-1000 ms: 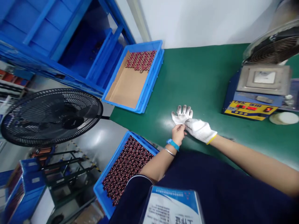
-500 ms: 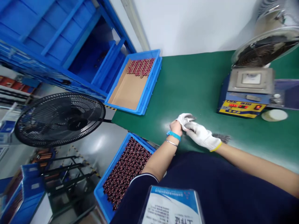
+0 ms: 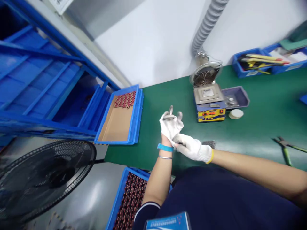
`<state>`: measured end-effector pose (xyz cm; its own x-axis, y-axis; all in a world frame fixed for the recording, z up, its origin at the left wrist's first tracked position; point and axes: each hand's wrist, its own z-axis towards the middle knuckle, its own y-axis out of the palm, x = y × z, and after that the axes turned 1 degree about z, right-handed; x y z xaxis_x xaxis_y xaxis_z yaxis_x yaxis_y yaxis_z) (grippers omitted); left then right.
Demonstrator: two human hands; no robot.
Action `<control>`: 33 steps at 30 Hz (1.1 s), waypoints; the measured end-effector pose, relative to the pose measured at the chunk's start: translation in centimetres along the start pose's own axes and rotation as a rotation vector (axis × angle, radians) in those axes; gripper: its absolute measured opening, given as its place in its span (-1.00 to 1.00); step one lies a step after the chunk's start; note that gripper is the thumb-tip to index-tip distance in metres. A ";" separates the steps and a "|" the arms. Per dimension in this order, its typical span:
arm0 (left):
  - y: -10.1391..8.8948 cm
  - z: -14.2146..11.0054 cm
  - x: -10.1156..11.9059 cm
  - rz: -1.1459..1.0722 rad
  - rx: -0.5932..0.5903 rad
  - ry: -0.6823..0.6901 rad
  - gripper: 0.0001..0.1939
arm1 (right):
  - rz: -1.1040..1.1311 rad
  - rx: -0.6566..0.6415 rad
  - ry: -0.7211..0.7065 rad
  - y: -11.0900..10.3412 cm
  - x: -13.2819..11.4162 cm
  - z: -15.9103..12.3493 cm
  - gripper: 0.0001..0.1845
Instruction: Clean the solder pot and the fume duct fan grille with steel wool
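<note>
My left hand (image 3: 170, 125) is partly inside a white work glove, palm up, with its fingers spread. Bare skin shows at the wrist, above a blue wristband (image 3: 166, 147) and a silver bangle. My right hand (image 3: 189, 147) wears a matching white glove with a yellow-edged cuff. Its fingers pinch the cuff of the left glove (image 3: 168, 129) at the wrist. Both hands are above the green table (image 3: 153, 111). Just behind the right wrist, a small heap of thin dark pieces (image 3: 209, 143) lies on the table; their kind is too small to tell.
A solder pot with a lit display (image 3: 211, 115) stands under a duct hose (image 3: 208, 25). Beside it are a grey tray (image 3: 244, 97) and a round white lid (image 3: 236, 114). Pliers (image 3: 285, 143) lie right. Blue crates of coils (image 3: 134, 127) stand left, near a fan (image 3: 59, 175).
My left glove has been drawn further onto the hand, and its fingers have spread upward. The right hand has shifted to the cuff. The view has swung right, bringing pliers and blue bins into sight.
</note>
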<state>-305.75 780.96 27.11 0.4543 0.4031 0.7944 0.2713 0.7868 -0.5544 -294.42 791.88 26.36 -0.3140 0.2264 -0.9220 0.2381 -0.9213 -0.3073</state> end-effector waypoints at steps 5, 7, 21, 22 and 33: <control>-2.2 1.6 2.6 -0.274 0.106 -0.015 -0.39 | 0.030 -0.032 -0.134 -0.4 -3.2 -0.2 -0.74; -2.8 2.2 3.6 -0.380 0.136 -0.005 -0.36 | 0.020 -0.048 -0.163 -0.8 -3.9 -0.1 -0.73; 5.6 20.4 -3.9 -0.338 0.115 -0.315 -0.46 | -0.843 0.231 0.023 -2.5 15.4 -16.6 -0.35; 6.5 22.0 -4.0 -0.320 0.087 -0.307 -0.47 | -0.849 0.255 0.023 -2.4 15.9 -17.2 -0.38; 12.8 29.7 -9.6 -0.078 0.010 -0.197 -0.62 | -0.793 0.271 0.044 -3.4 14.9 -17.3 -0.47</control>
<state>-331.85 801.01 19.74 0.2574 0.4232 0.8687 0.2906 0.8235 -0.4873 -283.99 803.90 9.62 -0.2578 0.8461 -0.4666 -0.2693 -0.5267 -0.8063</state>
